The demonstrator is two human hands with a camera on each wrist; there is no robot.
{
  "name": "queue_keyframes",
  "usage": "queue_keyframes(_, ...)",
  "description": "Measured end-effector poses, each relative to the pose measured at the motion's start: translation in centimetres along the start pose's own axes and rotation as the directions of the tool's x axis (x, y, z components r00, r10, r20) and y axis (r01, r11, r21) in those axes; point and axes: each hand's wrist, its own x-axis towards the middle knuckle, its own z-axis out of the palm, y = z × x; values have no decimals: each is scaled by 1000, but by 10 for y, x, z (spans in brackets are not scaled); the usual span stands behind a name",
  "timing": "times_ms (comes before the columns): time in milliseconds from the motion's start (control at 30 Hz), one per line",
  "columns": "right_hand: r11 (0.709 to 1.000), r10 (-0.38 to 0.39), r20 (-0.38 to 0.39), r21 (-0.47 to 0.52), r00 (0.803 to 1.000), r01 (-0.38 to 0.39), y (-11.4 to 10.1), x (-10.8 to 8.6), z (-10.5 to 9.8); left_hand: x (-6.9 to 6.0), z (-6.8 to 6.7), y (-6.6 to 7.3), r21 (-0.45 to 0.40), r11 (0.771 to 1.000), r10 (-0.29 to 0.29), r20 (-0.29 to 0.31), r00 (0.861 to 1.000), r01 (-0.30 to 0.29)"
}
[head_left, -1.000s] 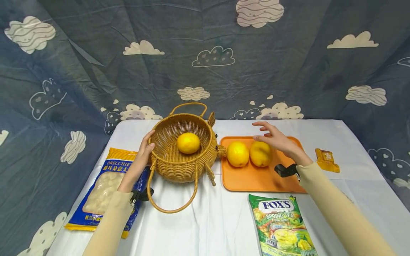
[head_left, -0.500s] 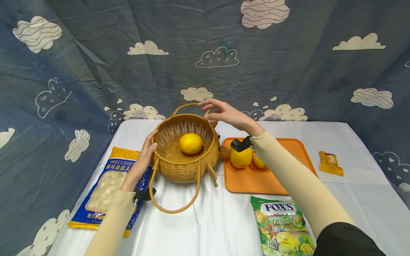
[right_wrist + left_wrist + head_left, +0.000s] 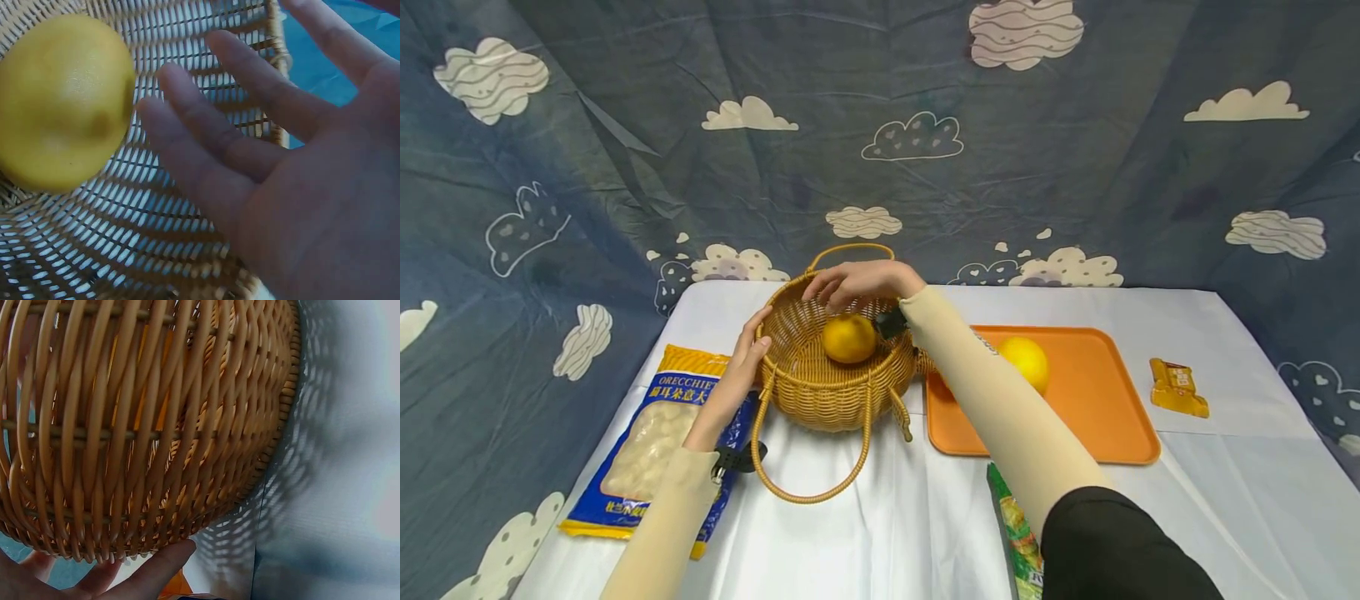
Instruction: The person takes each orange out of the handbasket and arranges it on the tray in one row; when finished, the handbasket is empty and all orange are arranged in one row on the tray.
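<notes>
A round wicker basket with two loop handles holds one smooth yellow fruit, which looks like an orange or a lemon. My left hand rests against the basket's left side, fingers near the rim; in the left wrist view its fingers touch the woven wall. Over the basket's opening hovers my right hand, just above the fruit. The right wrist view shows its fingers spread and lightly bent, a small gap away from the fruit. It holds nothing.
An orange tray bears another yellow fruit, partly behind my right sleeve. A blue pasta bag lies at the left. My forearm covers most of a green candy bag. A small yellow packet sits at the right.
My right hand has moved left from over the tray to over the basket's opening, lowering towards the fruit. My left hand stays against the basket.
</notes>
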Motion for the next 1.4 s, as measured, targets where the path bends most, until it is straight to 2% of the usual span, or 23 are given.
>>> queue_keyframes(167, 993, 117, 17, 8, 993, -118, 3, 10, 3, 1, 2, 3, -1, 1000, 0, 8, 1000, 0)
queue_keyframes(400, 968, 229, 22, -113, 973, -225, 10, 17, 6, 2, 3, 2, -10, 1000, 24, 9, 1000, -24)
queue_keyframes(533, 935, 317, 33, -179, 948, -307, 12, 19, 9, 3, 5, 2, -17, 1000, 11, 13, 1000, -10)
queue_keyframes(700, 882, 392, 69, -312, 917, -354, 12, 19, 14, 3, 7, 3, -16, 1000, -18, 17, 1000, 18)
queue_keyframes(833, 810, 454, 20, -427, 891, -403, 9, 19, 16, 3, 6, 4, -10, 1000, -7, 6, 1000, 7)
queue_keyframes(933, 785, 463, -30, -449, 886, -426, 7, 19, 17, 3, 6, 4, -5, 1000, -1, -2, 1000, 1)
queue_keyframes(1033, 814, 414, -43, -430, 909, -391, 9, 19, 15, 4, 5, 3, -4, 1000, 5, -5, 1000, -5)
queue_keyframes(1200, 908, 298, -46, -293, 953, -298, 3, 11, 12, 2, 4, 3, 4, 1000, -7, -7, 1000, 7)
queue_keyframes(1300, 956, 192, -26, -219, 981, -193, -6, 3, 9, 0, 2, 3, 12, 1000, -18, -10, 1000, 18)
queue_keyframes(1400, 981, 56, -21, -186, 998, -59, -14, -7, 5, -2, 1, 2, 9, 1000, -16, -9, 1000, 16)
